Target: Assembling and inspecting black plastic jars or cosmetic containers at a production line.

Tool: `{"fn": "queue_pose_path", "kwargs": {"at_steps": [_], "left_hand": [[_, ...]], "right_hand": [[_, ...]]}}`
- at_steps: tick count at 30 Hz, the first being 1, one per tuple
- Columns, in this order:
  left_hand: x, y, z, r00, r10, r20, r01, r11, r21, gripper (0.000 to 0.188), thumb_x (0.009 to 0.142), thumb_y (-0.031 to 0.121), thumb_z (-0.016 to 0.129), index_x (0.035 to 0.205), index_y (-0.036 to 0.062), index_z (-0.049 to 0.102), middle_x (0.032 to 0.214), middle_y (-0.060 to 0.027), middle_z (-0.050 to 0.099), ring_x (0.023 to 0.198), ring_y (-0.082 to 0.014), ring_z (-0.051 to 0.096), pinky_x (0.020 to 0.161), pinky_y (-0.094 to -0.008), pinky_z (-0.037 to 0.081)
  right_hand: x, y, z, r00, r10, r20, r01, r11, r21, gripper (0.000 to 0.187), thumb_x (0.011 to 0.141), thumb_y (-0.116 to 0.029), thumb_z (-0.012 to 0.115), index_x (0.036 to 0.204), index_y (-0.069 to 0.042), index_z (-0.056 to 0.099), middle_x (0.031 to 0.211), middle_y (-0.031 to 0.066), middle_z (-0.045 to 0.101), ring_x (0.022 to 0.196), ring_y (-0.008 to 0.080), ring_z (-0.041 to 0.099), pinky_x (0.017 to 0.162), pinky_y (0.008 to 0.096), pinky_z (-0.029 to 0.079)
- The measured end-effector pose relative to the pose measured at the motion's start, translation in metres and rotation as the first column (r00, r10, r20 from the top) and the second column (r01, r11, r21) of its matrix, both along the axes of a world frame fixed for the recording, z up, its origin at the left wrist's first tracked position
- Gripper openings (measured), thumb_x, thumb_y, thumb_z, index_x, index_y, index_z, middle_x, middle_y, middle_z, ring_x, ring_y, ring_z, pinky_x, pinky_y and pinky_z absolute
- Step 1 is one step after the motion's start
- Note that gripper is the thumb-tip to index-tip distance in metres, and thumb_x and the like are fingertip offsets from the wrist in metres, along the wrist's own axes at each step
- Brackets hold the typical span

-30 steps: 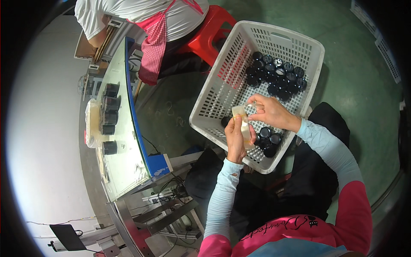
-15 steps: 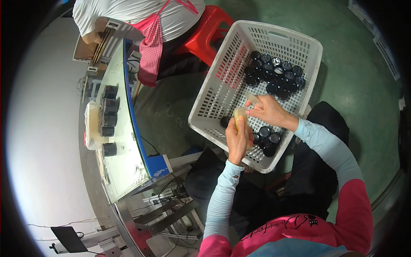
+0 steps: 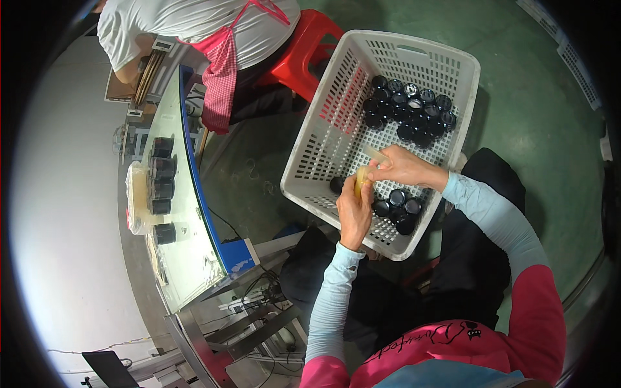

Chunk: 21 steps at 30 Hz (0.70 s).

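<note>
My left hand (image 3: 354,218) is closed around a small yellowish, translucent bundle (image 3: 362,180), too small to name. My right hand (image 3: 409,167) pinches a pale translucent strip (image 3: 376,154), and its fingertips meet the top of the bundle. Both hands are over a light grey plastic basket (image 3: 471,116) with slotted walls. Inside it, a cluster of round, glossy black jars or lids (image 3: 414,115) covers the far part. Several more black round pieces (image 3: 397,198) lie near my left hand, and a single one (image 3: 337,185) sits by the left wall, partly hidden.
On my left stands a glass-topped table (image 3: 187,258) with a blue edge. It carries a row of black jars (image 3: 162,189) beside a clear plastic bag of yellowish material (image 3: 137,197). A co-worker (image 3: 213,32) in a pink checked apron sits on a red stool (image 3: 299,61) at the far left.
My hands have stayed together over the basket. The yellowish bundle now shows less above my left fingers. The whole view has shifted slightly.
</note>
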State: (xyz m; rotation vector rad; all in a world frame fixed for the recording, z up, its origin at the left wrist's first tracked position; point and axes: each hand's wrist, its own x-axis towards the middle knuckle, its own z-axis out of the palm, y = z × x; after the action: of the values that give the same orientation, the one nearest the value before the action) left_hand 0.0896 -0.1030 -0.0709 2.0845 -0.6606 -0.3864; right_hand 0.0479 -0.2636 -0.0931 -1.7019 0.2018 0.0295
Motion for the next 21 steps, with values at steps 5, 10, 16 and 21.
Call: {"fn": "queue_pose_path", "kwargs": {"at_steps": [5, 10, 16, 21], "left_hand": [[0.003, 0.003, -0.004, 0.985, -0.057, 0.164, 0.045, 0.996, 0.074, 0.023, 0.088, 0.020, 0.049, 0.087, -0.0034, 0.052, 0.067, -0.0086, 0.057, 0.058, -0.0143, 0.053, 0.055, -0.0272, 0.042], [0.010, 0.006, -0.009, 0.996, -0.045, 0.078, 0.043, 0.999, 0.021, 0.022, 0.088, 0.018, 0.049, 0.088, -0.0036, 0.050, 0.073, -0.0098, 0.059, 0.059, -0.0160, 0.055, 0.057, -0.0272, 0.044], [0.006, -0.001, -0.008, 0.723, 0.003, -0.691, -0.282, 0.914, -0.291, 0.014, 0.090, 0.013, 0.041, 0.093, -0.0010, 0.043, 0.069, -0.0106, 0.055, 0.057, -0.0172, 0.057, 0.048, -0.0267, 0.048], [0.001, -0.003, -0.014, 0.807, 0.013, -0.590, -0.237, 0.923, -0.303, 0.013, 0.091, 0.013, 0.041, 0.092, -0.0002, 0.042, 0.065, -0.0093, 0.053, 0.048, -0.0154, 0.053, 0.039, -0.0251, 0.043]], "right_hand": [[0.001, 0.001, 0.002, 0.999, 0.023, 0.031, -0.022, 1.000, -0.014, 0.034, 0.065, -0.028, 0.069, 0.070, 0.003, 0.056, 0.053, 0.0034, 0.051, 0.049, 0.0089, 0.047, 0.046, 0.0267, 0.037], [-0.001, 0.004, 0.007, 0.997, -0.054, 0.052, 0.051, 0.996, 0.067, 0.022, 0.071, -0.019, 0.066, 0.075, 0.001, 0.059, 0.055, -0.0020, 0.046, 0.052, 0.0044, 0.041, 0.046, 0.0239, 0.033], [-0.006, 0.012, 0.012, 0.965, -0.026, 0.263, 0.075, 0.981, -0.179, 0.012, 0.070, -0.011, 0.061, 0.070, 0.000, 0.054, 0.056, 0.0068, 0.049, 0.051, 0.0184, 0.047, 0.048, 0.0311, 0.037], [-0.004, 0.023, -0.002, 0.858, -0.005, 0.513, 0.215, 0.912, -0.350, 0.014, 0.072, -0.008, 0.058, 0.070, 0.001, 0.047, 0.060, 0.0123, 0.049, 0.054, 0.0283, 0.049, 0.049, 0.0353, 0.038]]}}
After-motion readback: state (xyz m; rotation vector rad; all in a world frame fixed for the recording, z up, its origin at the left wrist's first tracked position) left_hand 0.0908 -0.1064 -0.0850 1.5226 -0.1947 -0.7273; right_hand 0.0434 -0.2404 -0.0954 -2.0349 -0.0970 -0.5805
